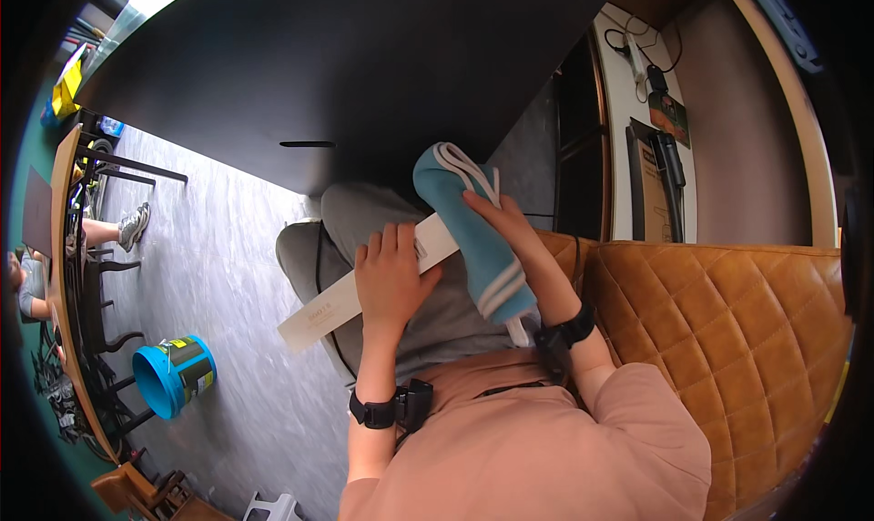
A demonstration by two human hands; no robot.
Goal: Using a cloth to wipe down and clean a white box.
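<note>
Over my lap, my left hand (390,275) is closed around a long white cardboard strip (334,306) that bears faint printing. The strip slants from lower left to upper right, and its far end passes behind a blue knitted sock (471,238) with white bands. My right hand (509,224) holds the sock from its right side, with the thumb over its front. White bands loop at the upper end of the sock, and a white piece hangs below its lower end. Black straps with small devices are on both wrists.
A black table (355,64) with a slot stands in front of me. To the right are a tan quilted seat (717,343) and a shelf with a power strip (635,57). A blue bucket (174,376) stands on the floor at left, near another table (65,268) where a person sits.
</note>
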